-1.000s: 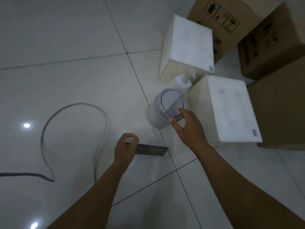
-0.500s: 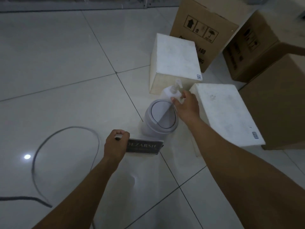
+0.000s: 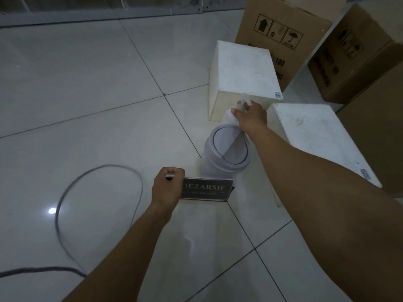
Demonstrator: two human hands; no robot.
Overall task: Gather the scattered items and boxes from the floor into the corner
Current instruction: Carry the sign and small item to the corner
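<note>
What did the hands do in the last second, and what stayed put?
The right hand left the lid of the small bin, reached farther toward the white boxes and took the pump bottle by its neck in its grip. The left hand still holds the dark sign; bin, boxes and cable stayed put.

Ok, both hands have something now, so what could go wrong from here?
1. The right hand grips the pump bottle only near its top, so it may swing or slip when lifted.
2. The bottle sits close behind the bin, under the right forearm. Pulling back could tip the bin.
3. The cable loops across the floor beside the left hand, which holds the sign. It could trip a foot.
</note>
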